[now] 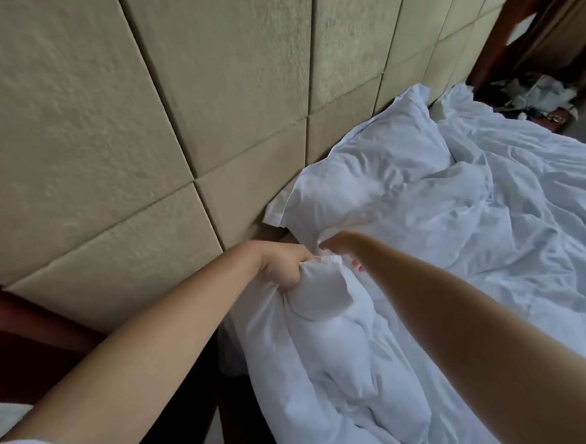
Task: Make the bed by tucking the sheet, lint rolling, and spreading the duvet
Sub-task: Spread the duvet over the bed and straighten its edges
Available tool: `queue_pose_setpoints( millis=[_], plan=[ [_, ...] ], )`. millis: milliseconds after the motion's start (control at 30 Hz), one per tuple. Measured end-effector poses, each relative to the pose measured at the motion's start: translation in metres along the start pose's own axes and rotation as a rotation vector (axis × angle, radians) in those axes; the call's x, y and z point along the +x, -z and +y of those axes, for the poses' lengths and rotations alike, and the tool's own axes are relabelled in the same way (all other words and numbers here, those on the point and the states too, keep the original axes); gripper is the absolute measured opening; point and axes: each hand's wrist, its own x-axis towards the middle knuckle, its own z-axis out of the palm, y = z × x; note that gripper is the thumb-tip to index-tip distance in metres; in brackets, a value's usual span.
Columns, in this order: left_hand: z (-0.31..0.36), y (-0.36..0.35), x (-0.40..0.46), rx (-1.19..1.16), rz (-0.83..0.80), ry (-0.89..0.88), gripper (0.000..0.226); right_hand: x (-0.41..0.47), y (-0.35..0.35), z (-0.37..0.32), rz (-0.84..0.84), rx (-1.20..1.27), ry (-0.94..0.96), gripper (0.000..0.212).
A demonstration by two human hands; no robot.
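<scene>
A white crumpled duvet [474, 231] covers the bed from the near corner to the far right. My left hand [284, 267] grips a bunched corner of the duvet near the head of the bed. My right hand [338, 250] holds the same bunched edge just to the right, its fingers mostly hidden in the cloth. A white pillow [360, 173] lies against the headboard just beyond both hands.
A padded beige headboard wall [141, 128] fills the left and top. Dark wood furniture [34, 340] stands at the lower left beside the bed. A far bedside table [534, 100] holds crumpled papers and clutter at the top right.
</scene>
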Motion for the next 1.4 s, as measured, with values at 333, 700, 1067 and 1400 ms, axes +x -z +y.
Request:
queue_pose_setpoints(
  millis=[333, 700, 1067, 1400],
  plan=[
    [-0.027, 0.023, 0.087, 0.077, 0.122, 0.190, 0.032, 0.096, 0.011, 0.037, 0.152, -0.203, 0.106, 0.060],
    [-0.062, 0.001, 0.145, 0.197, 0.237, 0.321, 0.022, 0.165, 0.021, 0.066, 0.114, -0.317, 0.083, 0.093],
    [-0.044, -0.021, 0.149, 0.827, 0.706, 0.144, 0.022, 0.148, 0.026, 0.082, 0.081, -0.420, 0.026, 0.044],
    [-0.052, 0.031, 0.081, 1.075, 0.911, 0.235, 0.020, 0.063, 0.153, 0.000, 0.817, -0.241, 0.289, 0.029]
  ],
)
